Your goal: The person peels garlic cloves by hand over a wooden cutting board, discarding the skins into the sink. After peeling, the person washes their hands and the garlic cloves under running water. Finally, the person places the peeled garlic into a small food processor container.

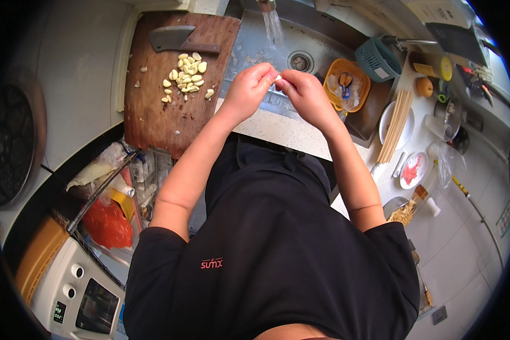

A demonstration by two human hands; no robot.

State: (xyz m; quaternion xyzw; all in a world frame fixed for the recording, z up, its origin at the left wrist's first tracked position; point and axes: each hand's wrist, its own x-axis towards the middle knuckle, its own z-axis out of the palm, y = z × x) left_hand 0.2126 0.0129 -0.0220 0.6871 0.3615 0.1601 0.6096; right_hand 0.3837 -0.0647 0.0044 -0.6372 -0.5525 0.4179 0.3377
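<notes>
Over the near part of the steel sink (pixel 255 46), my left hand (pixel 250 87) and my right hand (pixel 304 91) meet fingertip to fingertip. Pinched between them is a small whitish piece, apparently a garlic clove (pixel 279 77), mostly covered by the fingers. Left of the sink lies a wooden cutting board (pixel 148 114) with a loose pile of peeled garlic cloves (pixel 189 72). A cleaver (pixel 174 39) rests flat behind the pile, its wooden handle towards the sink. Bits of skin are scattered on the board.
Water runs from the faucet (pixel 267 5) near the drain (pixel 300 62). An orange basket (pixel 333 70) holding a blue-handled tool and a teal basket (pixel 376 57) stand at the sink's right. Wooden skewers (pixel 395 123) lie across a white plate (pixel 408 127). A plate of pinkish food (pixel 412 170) sits nearer.
</notes>
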